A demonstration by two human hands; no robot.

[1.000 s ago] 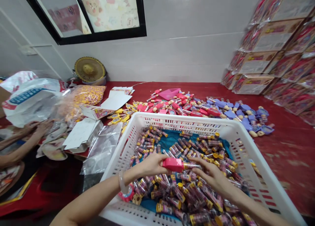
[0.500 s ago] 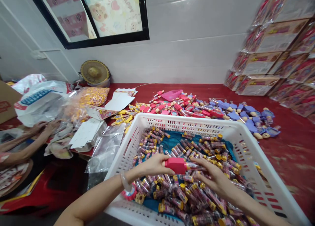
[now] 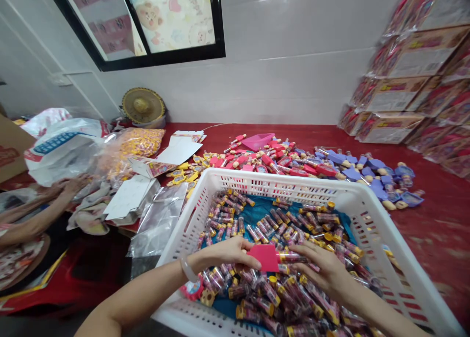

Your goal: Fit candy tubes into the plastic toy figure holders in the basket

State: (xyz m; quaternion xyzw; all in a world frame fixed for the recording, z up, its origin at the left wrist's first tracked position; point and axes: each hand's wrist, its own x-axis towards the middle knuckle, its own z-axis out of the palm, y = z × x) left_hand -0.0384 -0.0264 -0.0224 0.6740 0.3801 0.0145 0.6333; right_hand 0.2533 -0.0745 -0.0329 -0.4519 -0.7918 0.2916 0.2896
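Note:
Over the white basket point(image 3: 282, 180), my left hand point(image 3: 235, 251) pinches a flat red plastic piece point(image 3: 267, 257) by its left end. A small clear tube with a yellow end point(image 3: 288, 257) lines up with the right side of that piece and meets it. My right hand point(image 3: 321, 266) has thumb and fingers closed about the tube's far end. Beneath both hands, many similar tubes with yellow caps point(image 3: 257, 300) lie loose on a blue liner point(image 3: 253, 209). A pink-and-white round toy point(image 3: 193, 289) shows by my left wrist, its lower part cut off by the basket rim.
Behind the basket lie heaps of yellow point(image 3: 179, 173), red point(image 3: 275, 163) and purple pieces point(image 3: 370, 173) on the red table point(image 3: 436, 234). Wrapped boxes point(image 3: 396, 94) are stacked at right. White cards point(image 3: 128, 197) and plastic bags point(image 3: 69, 151) lie left, near another person's hands point(image 3: 69, 190).
The red piece has turned so its broad flat face shows more. My hands keep hold of the piece and tube in nearly the same place; the view has shifted slightly.

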